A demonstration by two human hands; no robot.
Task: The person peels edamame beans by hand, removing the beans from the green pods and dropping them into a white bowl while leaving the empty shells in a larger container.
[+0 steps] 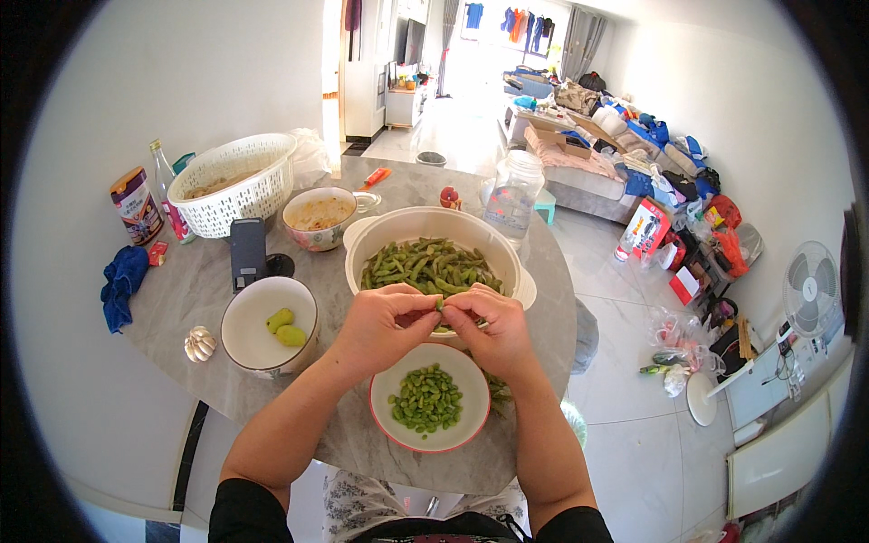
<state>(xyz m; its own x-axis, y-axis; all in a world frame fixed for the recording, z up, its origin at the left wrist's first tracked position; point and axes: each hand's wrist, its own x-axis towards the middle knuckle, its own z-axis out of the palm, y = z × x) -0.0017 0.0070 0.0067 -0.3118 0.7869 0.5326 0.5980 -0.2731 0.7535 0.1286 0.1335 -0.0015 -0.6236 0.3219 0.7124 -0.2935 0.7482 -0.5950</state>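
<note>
Between the fingertips of my left hand [387, 326] and my right hand [490, 327] is a small green edamame pod [440, 305], mostly hidden by the fingers. Both hands meet over the near rim of a cream plastic basin [357, 246] with handles. Inside it lies a heap of unshelled edamame pods [434, 263]. Just below my hands, nearer to my body, a white bowl with a red rim [391, 434] holds shelled green beans [426, 399]. Some emptied-looking pods [499, 392] lie on the table, partly covered by my right forearm.
Left on the grey marbled table [176, 292] stand a bowl with two green fruits [234, 346], a garlic bulb [199, 344], a dark device [248, 254], a floral bowl of food [319, 216] and a white colander [231, 186]. A glass jar [514, 197] stands behind the basin.
</note>
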